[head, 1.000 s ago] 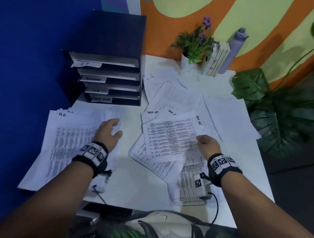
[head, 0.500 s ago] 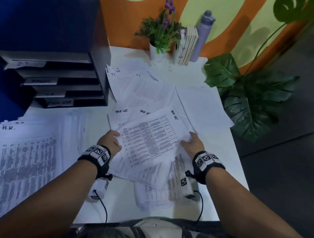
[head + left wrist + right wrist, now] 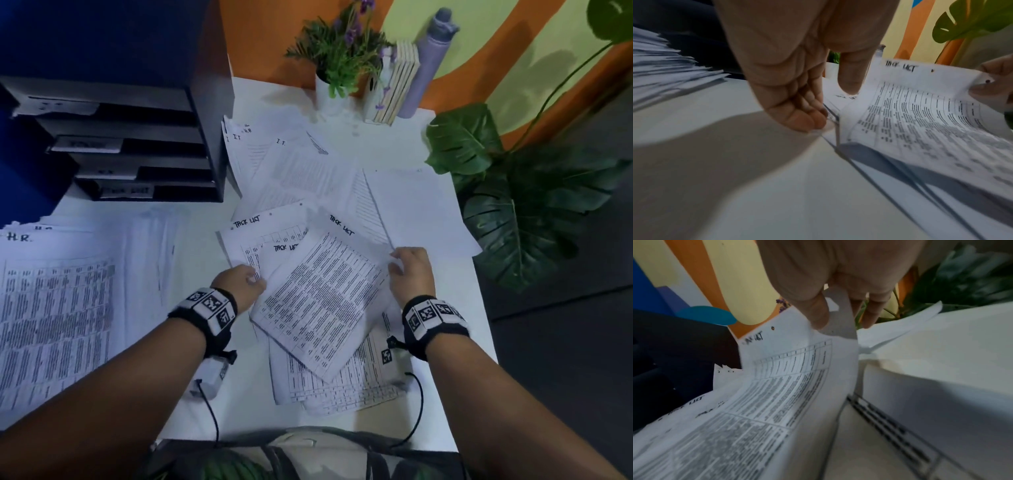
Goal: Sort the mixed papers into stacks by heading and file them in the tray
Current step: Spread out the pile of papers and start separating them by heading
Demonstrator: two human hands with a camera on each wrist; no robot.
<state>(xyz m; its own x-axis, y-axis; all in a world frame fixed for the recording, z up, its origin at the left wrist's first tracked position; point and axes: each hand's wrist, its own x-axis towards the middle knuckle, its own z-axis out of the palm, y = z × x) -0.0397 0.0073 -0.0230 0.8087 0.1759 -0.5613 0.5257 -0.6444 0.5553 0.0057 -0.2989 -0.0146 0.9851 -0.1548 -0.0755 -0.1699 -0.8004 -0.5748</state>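
A printed sheet headed "TASK LIST" (image 3: pixel 325 294) lies askew on top of other task list sheets (image 3: pixel 260 236) in the middle of the white table (image 3: pixel 191 219). My right hand (image 3: pixel 394 265) pinches its right corner between thumb and fingers (image 3: pixel 818 316), and the sheet (image 3: pixel 797 369) bows upward. My left hand (image 3: pixel 255 279) has curled fingers (image 3: pixel 807 120) on the left edge of these papers, gripping them. An "H.R." stack (image 3: pixel 58 308) lies at the left. "I.T." papers (image 3: pixel 291 161) lie behind. The black tray (image 3: pixel 137 137) with labelled shelves stands at the back left.
A blank sheet (image 3: pixel 418 209) lies to the right of the pile. A potted plant (image 3: pixel 339 58), books (image 3: pixel 397 82) and a grey bottle (image 3: pixel 428 58) stand at the table's back edge. A large leafy plant (image 3: pixel 520 198) stands off the right edge.
My left hand left the H.R. stack and came over to the task list pile. The right hand turned and raised the top sheet. My head swung right.
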